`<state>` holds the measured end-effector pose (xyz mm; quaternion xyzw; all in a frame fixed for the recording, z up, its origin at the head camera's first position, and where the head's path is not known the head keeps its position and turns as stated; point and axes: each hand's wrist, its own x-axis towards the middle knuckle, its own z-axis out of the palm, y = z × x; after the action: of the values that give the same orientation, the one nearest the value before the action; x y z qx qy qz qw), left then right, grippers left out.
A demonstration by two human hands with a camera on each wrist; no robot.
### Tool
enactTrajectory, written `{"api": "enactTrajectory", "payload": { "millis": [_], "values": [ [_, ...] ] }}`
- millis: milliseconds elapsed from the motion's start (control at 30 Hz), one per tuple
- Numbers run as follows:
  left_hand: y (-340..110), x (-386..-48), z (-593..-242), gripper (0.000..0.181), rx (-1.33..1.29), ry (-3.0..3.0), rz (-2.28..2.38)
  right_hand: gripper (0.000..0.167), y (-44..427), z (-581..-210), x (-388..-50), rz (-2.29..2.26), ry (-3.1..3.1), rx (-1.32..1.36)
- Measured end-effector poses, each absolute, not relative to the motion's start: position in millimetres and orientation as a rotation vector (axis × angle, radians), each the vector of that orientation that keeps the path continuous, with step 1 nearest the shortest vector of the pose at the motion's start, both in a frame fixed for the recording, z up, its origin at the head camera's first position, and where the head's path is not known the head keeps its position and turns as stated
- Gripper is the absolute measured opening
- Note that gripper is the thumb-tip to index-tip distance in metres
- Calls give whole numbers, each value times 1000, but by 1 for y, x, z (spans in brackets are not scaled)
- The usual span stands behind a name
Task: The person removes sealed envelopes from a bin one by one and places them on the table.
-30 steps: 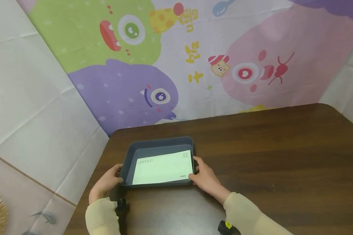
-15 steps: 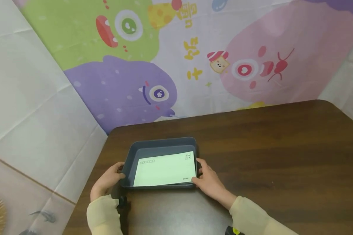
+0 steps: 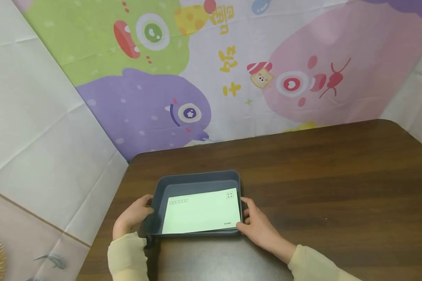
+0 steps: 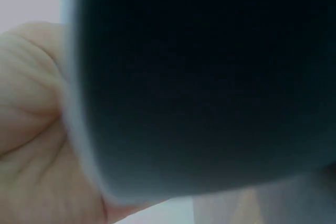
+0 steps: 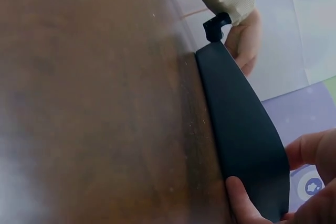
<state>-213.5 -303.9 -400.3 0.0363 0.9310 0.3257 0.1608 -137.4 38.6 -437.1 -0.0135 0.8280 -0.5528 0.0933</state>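
Note:
A dark grey-blue tray (image 3: 200, 179) is held between both hands at the left part of the table. Inside it lies a pale envelope (image 3: 202, 212) printed with a row of small boxes and a stamp square; a darker edge shows beneath it. My left hand (image 3: 133, 214) grips the tray's left side, its fingers partly hidden behind the wall. At the right side, near the front corner, my right hand (image 3: 261, 228) grips the wall with the thumb at the rim. In the left wrist view the tray (image 4: 210, 93) covers most of the picture, beside the palm (image 4: 31, 108).
The dark brown wooden table (image 3: 320, 187) stretches away to the right. Behind its far edge hangs a cloth (image 3: 239, 117) with cartoon monsters, and a white cloth wall (image 3: 56, 148) runs along the left. A black wrist device (image 5: 216, 27) sits by the left sleeve.
The tray has shifted a little to the right and nearer to me, the envelope riding inside it. Both hands have moved along with it, still gripping its sides.

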Motion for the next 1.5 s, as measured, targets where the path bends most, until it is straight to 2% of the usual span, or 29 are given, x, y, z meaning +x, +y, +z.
{"api": "enactTrajectory", "payload": {
  "millis": [233,467,1500],
  "values": [
    [-293,-210,-392,57,63,2500,974,73,45,-437,-130,-1602,2511,-1],
    [-289,-203,-387,56,146,2505,863,73,53,-438,-125,-1657,2445,29],
    [-287,-205,-411,67,221,2193,1200,75,87,-433,-99,-1608,2430,65]
  ]
}}
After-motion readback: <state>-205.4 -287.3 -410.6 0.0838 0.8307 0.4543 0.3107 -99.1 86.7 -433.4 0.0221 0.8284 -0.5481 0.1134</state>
